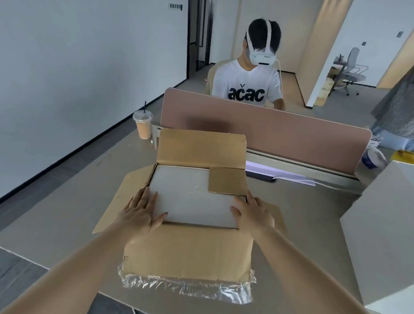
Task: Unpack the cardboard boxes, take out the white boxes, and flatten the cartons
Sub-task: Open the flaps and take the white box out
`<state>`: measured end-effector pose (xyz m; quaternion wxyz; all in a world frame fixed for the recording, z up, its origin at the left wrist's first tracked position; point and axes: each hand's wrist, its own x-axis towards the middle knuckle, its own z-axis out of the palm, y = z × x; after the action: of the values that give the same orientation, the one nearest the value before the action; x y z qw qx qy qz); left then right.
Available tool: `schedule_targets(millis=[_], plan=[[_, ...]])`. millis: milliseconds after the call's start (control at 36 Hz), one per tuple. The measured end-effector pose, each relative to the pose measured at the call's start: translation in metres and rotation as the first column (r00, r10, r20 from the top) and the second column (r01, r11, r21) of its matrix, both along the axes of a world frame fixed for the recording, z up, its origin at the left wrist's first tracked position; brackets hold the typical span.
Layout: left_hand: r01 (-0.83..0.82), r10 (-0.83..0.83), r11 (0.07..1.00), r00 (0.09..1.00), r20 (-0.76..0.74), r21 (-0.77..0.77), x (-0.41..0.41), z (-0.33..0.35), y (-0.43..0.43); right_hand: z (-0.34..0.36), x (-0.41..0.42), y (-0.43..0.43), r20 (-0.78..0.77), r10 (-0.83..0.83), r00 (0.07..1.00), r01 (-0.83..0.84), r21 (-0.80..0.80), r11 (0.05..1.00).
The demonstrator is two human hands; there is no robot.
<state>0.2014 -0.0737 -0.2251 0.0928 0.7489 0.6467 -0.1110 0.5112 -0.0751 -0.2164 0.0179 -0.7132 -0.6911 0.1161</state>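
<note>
The grey surface (318, 224) carries an opened cardboard carton (188, 250) at its centre, flaps spread outward. A bare white box (390, 228) stands at the carton's 3 o'clock. Another white box (193, 204) lies inside the carton. The left hand (139, 213) rests at this box's 8 o'clock corner and the right hand (253, 215) at 4 o'clock, fingers straight and spread, gripping nothing. An iced drink cup (142, 126) stands at 11 o'clock.

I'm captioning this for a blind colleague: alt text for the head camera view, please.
Left hand and right hand rest on the near corners of a white box inside an open cardboard carton on a table. Beyond a pink divider sits a person in a headset; a drink cup stands far left.
</note>
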Motion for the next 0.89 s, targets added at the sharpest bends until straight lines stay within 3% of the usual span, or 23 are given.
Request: schedule_targets(millis=[250,417,500,611,667,778,889], plan=[[0.080,-0.080,0.996,0.997,0.018,0.032,-0.018,0.002,0.033,-0.007,-0.026,0.000,0.100,-0.141,0.985,0.136,0.050,0.989],[0.110,-0.112,0.993,0.993,0.049,0.034,-0.024,0.002,0.042,-0.006,-0.037,-0.001,0.006,-0.311,0.951,0.310,0.030,0.950],[0.120,-0.122,0.992,0.991,0.059,0.029,-0.025,0.003,0.042,-0.007,-0.037,0.000,-0.068,-0.460,0.885,0.459,-0.030,0.888],[0.123,-0.125,0.992,0.990,0.071,0.021,-0.025,0.004,0.043,-0.008,-0.038,0.004,-0.166,-0.676,0.718,0.648,-0.196,0.736],[0.127,-0.129,0.992,0.988,0.083,0.027,-0.026,0.003,0.043,-0.007,-0.041,0.003,-0.201,-0.703,0.682,0.685,-0.163,0.710],[0.130,-0.132,0.991,0.987,0.089,0.026,-0.027,0.002,0.043,-0.008,-0.048,-0.004,-0.166,-0.598,0.784,0.615,0.080,0.785],[0.122,-0.125,0.992,0.988,0.096,0.030,-0.027,0.000,0.045,-0.009,-0.044,-0.002,-0.040,-0.405,0.913,0.406,0.021,0.913]])
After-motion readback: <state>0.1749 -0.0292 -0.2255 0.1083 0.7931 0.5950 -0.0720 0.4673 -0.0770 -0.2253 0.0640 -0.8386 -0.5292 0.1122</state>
